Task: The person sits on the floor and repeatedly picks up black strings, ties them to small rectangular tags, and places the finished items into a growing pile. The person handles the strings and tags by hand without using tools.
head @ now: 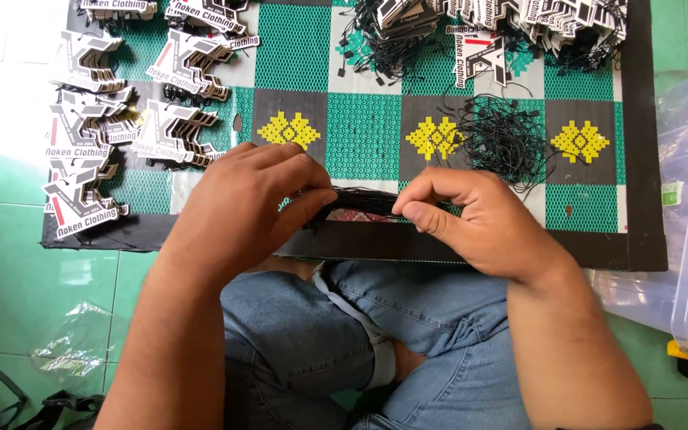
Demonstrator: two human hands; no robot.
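Between left hand and right hand, both pinched shut, black strings.

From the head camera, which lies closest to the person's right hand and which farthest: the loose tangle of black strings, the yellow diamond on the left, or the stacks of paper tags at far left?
From the right hand:
1. Loose tangle of black strings, just above it.
2. Left yellow diamond, up and leftward, past the left hand.
3. Stacks of paper tags, along the mat's far left.

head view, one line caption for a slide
Both hands, left and right, pinch a bundle of black strings over a patterned mat.
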